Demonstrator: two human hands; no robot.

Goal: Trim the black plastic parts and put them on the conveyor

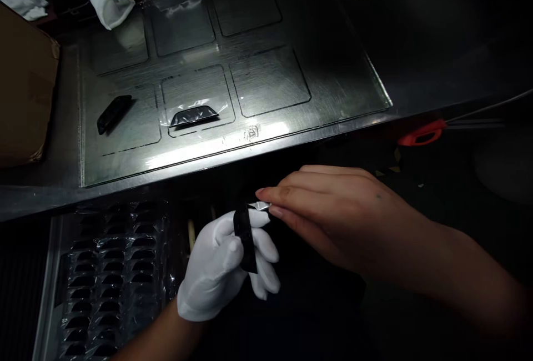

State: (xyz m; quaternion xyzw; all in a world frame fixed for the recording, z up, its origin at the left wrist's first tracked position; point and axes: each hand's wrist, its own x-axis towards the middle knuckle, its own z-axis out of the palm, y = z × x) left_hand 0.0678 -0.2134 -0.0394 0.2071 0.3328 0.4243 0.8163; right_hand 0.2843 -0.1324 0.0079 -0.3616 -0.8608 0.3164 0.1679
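Left hand (227,266) grips black strip (245,239); right hand (333,214) pinches its top.

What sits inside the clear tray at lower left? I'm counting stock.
The clear tray holds rows of small black parts in pockets. Its lower rows run out of frame, and darkness hides its right edge, so a full count is impossible.
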